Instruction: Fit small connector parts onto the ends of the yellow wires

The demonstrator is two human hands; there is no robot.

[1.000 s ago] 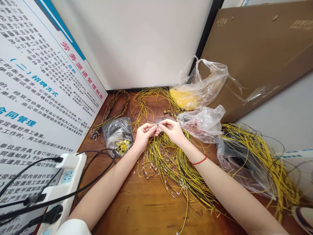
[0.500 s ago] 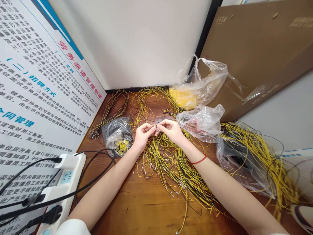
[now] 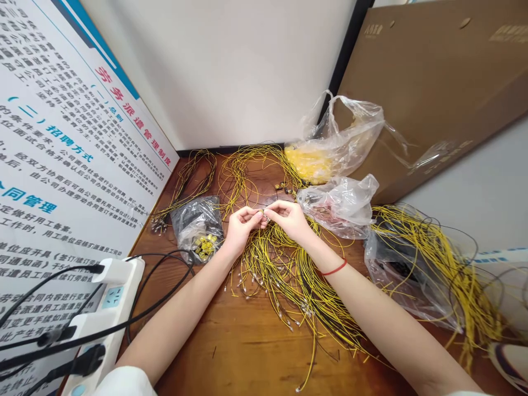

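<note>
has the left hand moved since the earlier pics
No, not visibly. The left hand stays just right of the grey plastic bag lying on the table, in the same place beside it.

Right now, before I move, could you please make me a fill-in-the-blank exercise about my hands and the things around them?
The left hand and the right hand meet beside a pile of wires, coloured yellow and ____.
A thin band on the wrist of the right hand is ____.
The power strip lies nearer to the ____ hand.
The contents of the farthest plastic bag look ____.

Missing words: black; red; left; yellow.
</note>
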